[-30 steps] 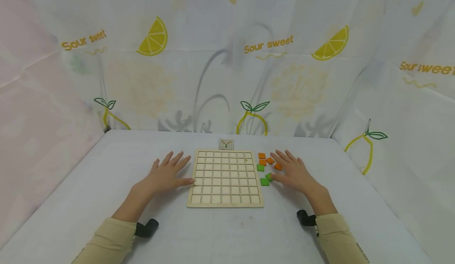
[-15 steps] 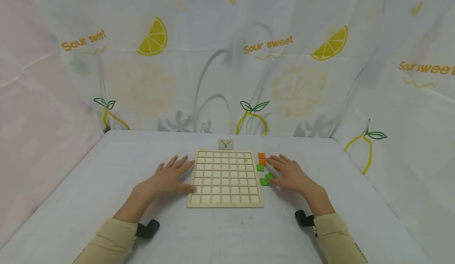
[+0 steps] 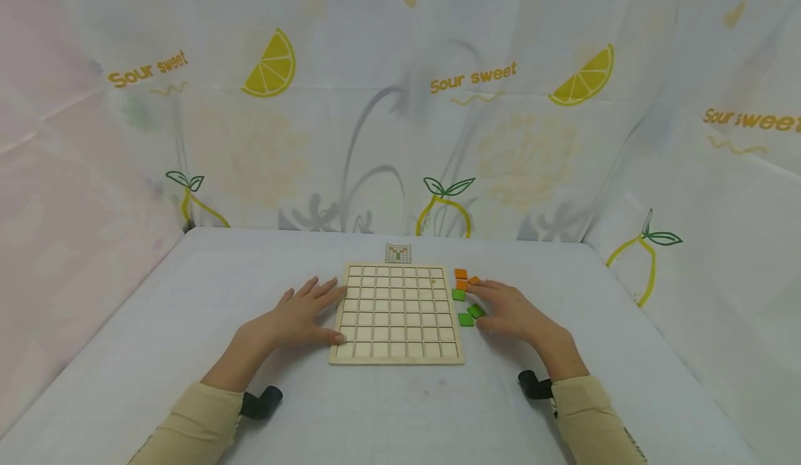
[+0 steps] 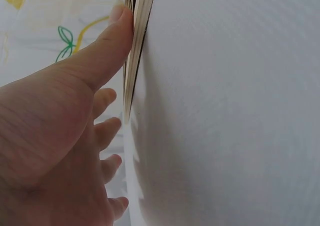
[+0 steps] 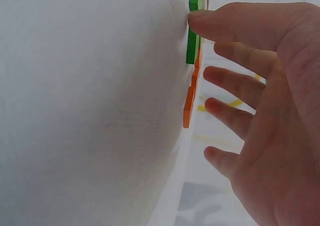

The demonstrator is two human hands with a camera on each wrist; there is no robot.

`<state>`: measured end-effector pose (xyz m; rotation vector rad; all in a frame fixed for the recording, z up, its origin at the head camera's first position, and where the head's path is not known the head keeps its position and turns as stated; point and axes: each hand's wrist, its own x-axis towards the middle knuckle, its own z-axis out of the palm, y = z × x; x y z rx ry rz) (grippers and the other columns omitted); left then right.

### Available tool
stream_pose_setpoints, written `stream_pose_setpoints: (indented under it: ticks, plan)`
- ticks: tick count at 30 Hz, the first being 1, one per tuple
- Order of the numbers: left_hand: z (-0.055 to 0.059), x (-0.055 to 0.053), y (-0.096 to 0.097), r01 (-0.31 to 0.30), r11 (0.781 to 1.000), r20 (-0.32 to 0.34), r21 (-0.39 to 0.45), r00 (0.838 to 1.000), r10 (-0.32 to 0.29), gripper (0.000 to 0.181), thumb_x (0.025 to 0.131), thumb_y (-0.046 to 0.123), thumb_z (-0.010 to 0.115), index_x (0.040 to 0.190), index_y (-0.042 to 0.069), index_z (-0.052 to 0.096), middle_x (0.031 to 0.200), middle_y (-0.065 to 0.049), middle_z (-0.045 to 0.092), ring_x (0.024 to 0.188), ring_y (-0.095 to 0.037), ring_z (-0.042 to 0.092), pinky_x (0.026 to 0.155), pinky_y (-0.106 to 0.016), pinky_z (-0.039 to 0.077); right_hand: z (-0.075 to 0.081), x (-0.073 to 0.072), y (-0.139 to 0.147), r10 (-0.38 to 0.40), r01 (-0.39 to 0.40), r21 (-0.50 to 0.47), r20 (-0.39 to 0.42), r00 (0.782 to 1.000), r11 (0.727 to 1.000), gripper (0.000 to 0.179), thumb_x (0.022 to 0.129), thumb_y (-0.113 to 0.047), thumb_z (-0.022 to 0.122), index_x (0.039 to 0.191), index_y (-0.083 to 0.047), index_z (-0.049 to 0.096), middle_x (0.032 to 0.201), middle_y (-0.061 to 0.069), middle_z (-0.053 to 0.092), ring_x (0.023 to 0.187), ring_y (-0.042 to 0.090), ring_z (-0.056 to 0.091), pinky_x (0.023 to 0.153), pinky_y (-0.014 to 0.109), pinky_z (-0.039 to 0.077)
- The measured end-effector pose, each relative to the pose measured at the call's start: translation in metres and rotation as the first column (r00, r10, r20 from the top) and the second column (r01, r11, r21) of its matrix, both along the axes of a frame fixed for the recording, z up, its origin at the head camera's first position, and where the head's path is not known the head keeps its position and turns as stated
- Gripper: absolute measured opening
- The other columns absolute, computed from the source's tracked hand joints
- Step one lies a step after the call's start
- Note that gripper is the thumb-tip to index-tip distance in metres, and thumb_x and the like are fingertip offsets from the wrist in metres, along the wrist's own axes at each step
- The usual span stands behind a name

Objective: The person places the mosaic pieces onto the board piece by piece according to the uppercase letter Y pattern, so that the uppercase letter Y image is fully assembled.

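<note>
A wooden grid board (image 3: 398, 362) lies flat on the white table, its square cells bare. My left hand (image 3: 299, 317) is at its left edge, fingers spread, with the thumb resting on the rim in the left wrist view. To the right of the board lie orange tiles (image 3: 461, 274) and green tiles (image 3: 466, 320). Over these tiles hovers my right hand (image 3: 510, 310), fingers loosely extended and holding nothing that I can see. Its thumb is by a green tile (image 5: 191, 48) in the right wrist view; whether they touch I cannot tell. One orange tile is hidden under the hand in the head view.
A small card (image 3: 398, 254) with a printed grid pattern lies just behind the board. White printed cloth (image 3: 400, 138) hangs around the back and sides of the table (image 3: 400, 416).
My right hand has moved slightly left and lower over the tiles, its fingers drawn closer together, covering an orange tile. My left hand has shifted a little toward the board, its thumb lower along the edge.
</note>
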<state>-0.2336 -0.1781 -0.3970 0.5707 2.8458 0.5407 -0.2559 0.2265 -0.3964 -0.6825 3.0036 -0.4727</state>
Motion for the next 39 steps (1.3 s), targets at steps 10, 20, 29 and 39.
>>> stream_pose_setpoints:
  ticks: [10, 20, 29, 39]
  plan:
    - [0.0008, 0.0004, 0.0005, 0.026, 1.000, 0.001, -0.010, 1.000, -0.026, 0.099, 0.079, 0.060, 0.074, 0.156, 0.016, 0.033, 0.165, -0.011, 0.025, 0.152, -0.047, 0.012, 0.116, -0.073, 0.009, -0.0014, -0.0007, -0.0001, 0.035, -0.035, -0.029, -0.011, 0.999, 0.999, 0.046, 0.079, -0.004, 0.067, 0.124, -0.009, 0.066, 0.135, 0.011, 0.063, 0.134, 0.037, 0.051, 0.110, 0.056, 0.041]
    - [0.0034, 0.0021, -0.0001, 0.058, 0.998, 0.025, 0.016, 0.998, -0.058, 0.097, 0.081, 0.056, 0.074, 0.156, 0.012, 0.032, 0.165, -0.010, 0.027, 0.153, -0.046, 0.013, 0.117, -0.071, 0.011, -0.0004, 0.0004, -0.0028, 0.077, -0.080, -0.056, -0.047, 0.996, 0.995, 0.034, 0.079, 0.007, 0.063, 0.108, -0.009, 0.069, 0.111, 0.004, 0.071, 0.114, 0.029, 0.062, 0.101, 0.052, 0.048]
    - [-0.0014, -0.0024, -0.0020, 0.072, 0.997, 0.040, 0.028, 0.996, -0.073, 0.099, 0.081, 0.057, 0.074, 0.157, 0.011, 0.031, 0.165, -0.010, 0.025, 0.152, -0.045, 0.015, 0.117, -0.071, 0.013, -0.0013, -0.0011, -0.0047, 0.080, -0.082, -0.050, -0.040, 0.996, 0.995, 0.034, 0.079, 0.013, 0.061, 0.101, -0.010, 0.071, 0.104, 0.001, 0.070, 0.108, 0.024, 0.063, 0.101, 0.049, 0.050]
    - [-0.0032, -0.0043, -0.0039, 0.089, 0.995, 0.052, 0.051, 0.994, -0.092, 0.100, 0.081, 0.056, 0.075, 0.157, 0.009, 0.030, 0.166, -0.012, 0.023, 0.153, -0.043, 0.014, 0.120, -0.068, 0.013, -0.0029, -0.0025, -0.0045, 0.098, -0.100, -0.050, -0.047, 0.994, 0.994, 0.038, 0.076, 0.019, 0.059, 0.094, -0.013, 0.071, 0.098, -0.002, 0.069, 0.101, 0.019, 0.063, 0.096, 0.045, 0.052]
